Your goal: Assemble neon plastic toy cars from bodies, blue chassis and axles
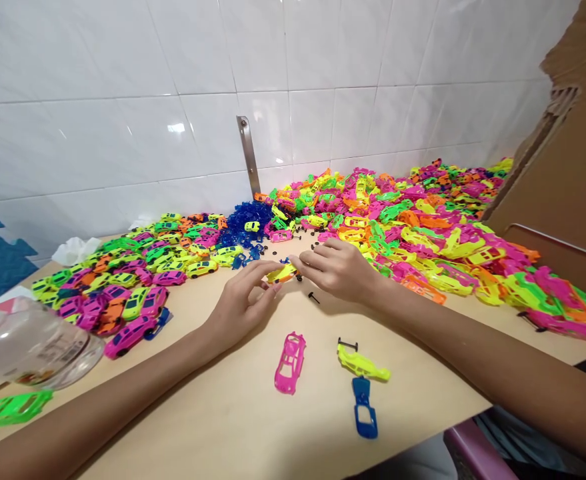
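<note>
- Head view, frame centre: left hand [240,303] and right hand [337,270] meet over the worktop [233,413], fingers of both pinching a yellow toy car shell [281,273].
- Black axle pin [313,297] lies just below the right hand.
- Lower centre: pink car shell [289,362], yellow shell with axle [361,363], blue chassis [365,407].
- Loose coloured shells [437,227] are heaped at right, assembled cars [137,280] at left.

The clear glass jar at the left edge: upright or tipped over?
Tipped over: the clear glass jar lies on its side on the wooden table.
</note>
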`<control>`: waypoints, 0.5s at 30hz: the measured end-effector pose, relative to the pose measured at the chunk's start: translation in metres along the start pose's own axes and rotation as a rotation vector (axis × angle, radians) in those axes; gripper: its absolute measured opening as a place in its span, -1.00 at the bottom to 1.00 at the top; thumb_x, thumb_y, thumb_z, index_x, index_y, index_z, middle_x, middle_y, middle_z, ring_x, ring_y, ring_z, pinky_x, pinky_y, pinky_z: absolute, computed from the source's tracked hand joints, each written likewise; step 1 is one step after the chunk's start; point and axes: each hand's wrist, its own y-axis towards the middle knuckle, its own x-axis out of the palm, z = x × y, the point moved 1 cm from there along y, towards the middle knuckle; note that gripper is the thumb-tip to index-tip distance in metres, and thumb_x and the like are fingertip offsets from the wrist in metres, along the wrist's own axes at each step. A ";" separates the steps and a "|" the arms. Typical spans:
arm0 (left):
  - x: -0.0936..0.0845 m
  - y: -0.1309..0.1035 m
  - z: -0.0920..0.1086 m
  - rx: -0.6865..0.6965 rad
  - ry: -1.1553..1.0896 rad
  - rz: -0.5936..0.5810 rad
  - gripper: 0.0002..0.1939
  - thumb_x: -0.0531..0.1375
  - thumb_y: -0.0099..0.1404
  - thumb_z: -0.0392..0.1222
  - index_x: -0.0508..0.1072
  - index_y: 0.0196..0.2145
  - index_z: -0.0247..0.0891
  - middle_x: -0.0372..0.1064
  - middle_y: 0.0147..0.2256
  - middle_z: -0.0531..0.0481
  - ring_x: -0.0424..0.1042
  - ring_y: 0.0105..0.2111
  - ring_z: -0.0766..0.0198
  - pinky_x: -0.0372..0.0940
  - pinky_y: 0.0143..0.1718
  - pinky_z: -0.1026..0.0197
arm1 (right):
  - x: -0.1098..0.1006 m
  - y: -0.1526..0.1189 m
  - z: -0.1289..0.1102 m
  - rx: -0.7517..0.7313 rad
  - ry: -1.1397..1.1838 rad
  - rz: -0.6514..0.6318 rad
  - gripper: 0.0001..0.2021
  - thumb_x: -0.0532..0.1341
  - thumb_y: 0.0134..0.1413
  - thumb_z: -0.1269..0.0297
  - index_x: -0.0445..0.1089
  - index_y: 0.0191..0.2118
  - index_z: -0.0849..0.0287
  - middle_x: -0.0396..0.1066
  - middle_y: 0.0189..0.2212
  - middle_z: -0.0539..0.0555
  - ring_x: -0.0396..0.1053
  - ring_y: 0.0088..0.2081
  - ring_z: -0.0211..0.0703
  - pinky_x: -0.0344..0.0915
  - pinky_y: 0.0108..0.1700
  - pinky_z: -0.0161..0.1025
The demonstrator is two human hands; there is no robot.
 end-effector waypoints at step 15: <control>0.007 -0.008 -0.005 -0.028 0.153 0.051 -0.55 0.22 0.28 -0.33 0.41 0.13 -0.16 0.54 -0.15 0.00 0.53 -0.24 0.26 0.45 -0.15 0.21 | 0.019 -0.007 -0.022 0.202 0.312 0.069 -0.67 0.17 0.30 0.36 0.41 0.14 0.17 0.55 -0.29 0.06 0.40 -0.38 -0.20 0.09 -0.36 -0.22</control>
